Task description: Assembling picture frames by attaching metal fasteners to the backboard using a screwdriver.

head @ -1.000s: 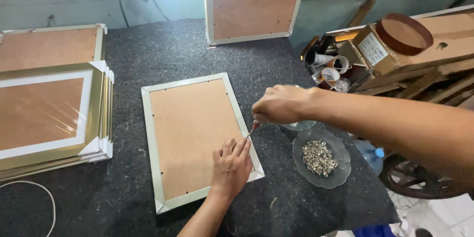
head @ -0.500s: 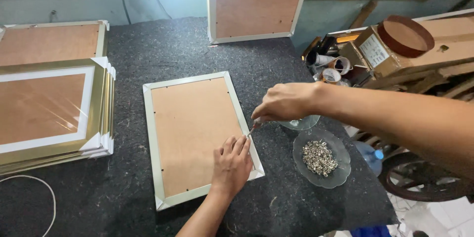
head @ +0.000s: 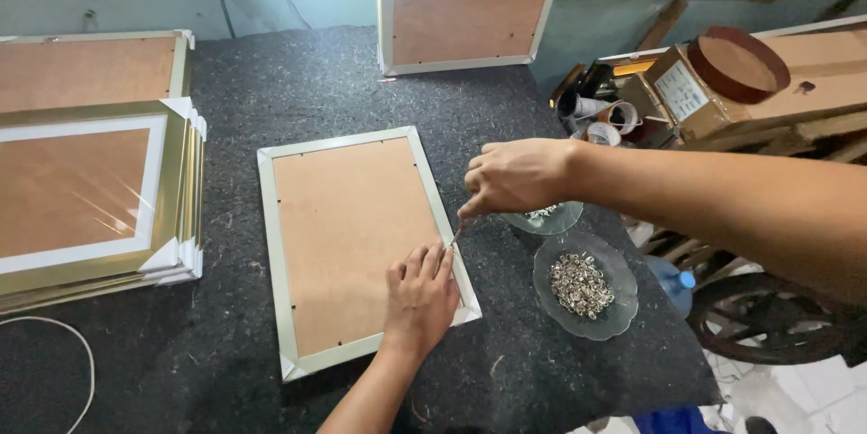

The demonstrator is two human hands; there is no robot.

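Dark grey felt covers the worktable (head: pixel 316 82), and at the centre of the picture a picture frame (head: pixel 361 244) lies face down on it, its brown backing board up and its pale silvery border all round. The left hand (head: pixel 422 294) rests flat on the lower right part of the backing board, fingers stretched and close together, their tips at the frame's right edge. The right hand (head: pixel 517 177) reaches in from the right side, just above and right of the left fingertips; its thumb and forefinger are pinched around a thin small tool (head: pixel 456 235) whose tip points down at the frame's right border, right beside the left fingertips. What kind of tool it is cannot be told. Just right of the frame, partly under the right hand, stands a small glass dish (head: pixel 546 219), and below it, in the lower right of the picture, a larger scalloped glass dish (head: pixel 582 285) holding a heap of small metal pieces. At the left edge lies a stack of frames (head: pixel 99 199) with golden borders, also face down. Another frame (head: pixel 465 5) leans upright at the top centre, and boxes and tape rolls crowd the upper right.
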